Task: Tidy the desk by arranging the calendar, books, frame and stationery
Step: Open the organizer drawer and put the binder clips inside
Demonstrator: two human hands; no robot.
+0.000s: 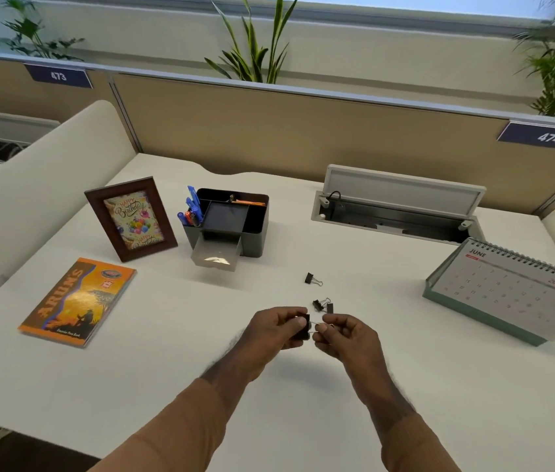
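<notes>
My left hand (278,327) grips a black binder clip (304,327) over the middle of the white desk (174,379). My right hand (346,335) pinches that clip's wire handle. Two more binder clips (323,305) lie just beyond my fingers, and a third (311,279) farther back. A brown photo frame (131,218) stands at the back left. An orange notebook (76,301) lies flat in front of it. A grey desk organiser (232,226) holds blue pens (191,209), its clear drawer (215,257) pulled out. A June desk calendar (511,289) stands at the right.
An open cable hatch (398,206) is set into the desk behind the calendar. A beige partition (303,131) with plants (252,46) behind it closes off the back. A white divider (41,178) runs along the left side.
</notes>
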